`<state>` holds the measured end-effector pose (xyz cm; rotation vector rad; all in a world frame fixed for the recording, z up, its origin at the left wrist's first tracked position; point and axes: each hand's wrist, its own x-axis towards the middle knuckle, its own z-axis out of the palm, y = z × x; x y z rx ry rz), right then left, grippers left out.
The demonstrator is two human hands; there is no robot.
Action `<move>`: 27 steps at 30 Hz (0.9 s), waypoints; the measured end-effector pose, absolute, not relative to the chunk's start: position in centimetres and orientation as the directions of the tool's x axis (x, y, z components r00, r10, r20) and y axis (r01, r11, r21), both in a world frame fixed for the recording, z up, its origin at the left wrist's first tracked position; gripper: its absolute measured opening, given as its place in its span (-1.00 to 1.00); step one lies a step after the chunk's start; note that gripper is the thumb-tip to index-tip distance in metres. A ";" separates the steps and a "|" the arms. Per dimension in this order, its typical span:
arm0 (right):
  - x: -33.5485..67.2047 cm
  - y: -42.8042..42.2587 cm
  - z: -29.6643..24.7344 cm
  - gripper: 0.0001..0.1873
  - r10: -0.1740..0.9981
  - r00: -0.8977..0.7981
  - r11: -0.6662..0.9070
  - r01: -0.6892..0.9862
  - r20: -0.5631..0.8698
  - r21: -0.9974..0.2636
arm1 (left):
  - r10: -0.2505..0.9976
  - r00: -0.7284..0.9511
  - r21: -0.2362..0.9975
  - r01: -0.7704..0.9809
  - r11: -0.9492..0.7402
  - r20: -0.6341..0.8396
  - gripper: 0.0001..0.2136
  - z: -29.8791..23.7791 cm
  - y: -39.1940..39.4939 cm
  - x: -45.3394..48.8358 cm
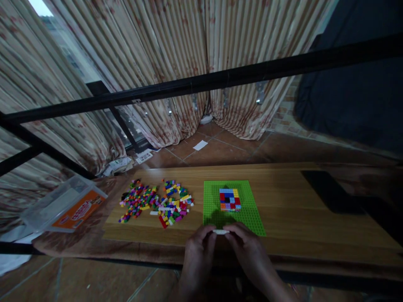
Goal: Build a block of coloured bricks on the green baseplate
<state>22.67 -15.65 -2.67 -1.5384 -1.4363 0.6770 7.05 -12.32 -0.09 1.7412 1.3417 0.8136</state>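
Between the fingertips of my left hand (pixel 200 247) and my right hand (pixel 244 243) is a small, flat white toy brick (pixel 221 231). Each hand pinches one end of it, just above the near edge of the green baseplate (pixel 252 216). On that plate sits a low square block of bricks (pixel 230 199) in blue, red, yellow, orange and other colours. To the left of the plate, a loose pile of small coloured bricks (pixel 174 205) spreads over the wooden board (pixel 283 188). The undersides of both hands are hidden.
A second heap of bricks (pixel 140 199) lies further left. Beyond it stands a clear plastic box (pixel 64 201) with an orange label. At the right rests a dark flat object (pixel 330 191). A black metal rail (pixel 201 84) crosses behind the board, before striped curtains (pixel 170 50).
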 end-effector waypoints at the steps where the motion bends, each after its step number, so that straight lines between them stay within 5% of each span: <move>1: 22.8 -15.6 -2.7 -0.81 0.966 0.185 0.071 0.475 0.178 -0.877 | 0.971 0.238 0.869 0.474 -0.142 0.029 -0.80 -0.1 -12.2 7.3; 13: 23.2 -15.0 -3.6 -0.82 0.958 0.196 0.076 0.530 0.210 -0.844 | 0.974 0.228 0.903 0.416 -0.106 0.010 -0.81 -0.7 -11.3 7.7; 27: 16.7 -10.0 -3.7 -0.80 0.932 -0.103 0.305 0.742 0.348 -0.597 | 0.997 -0.064 0.849 0.528 -0.004 0.044 -0.77 -1.9 -10.7 -0.7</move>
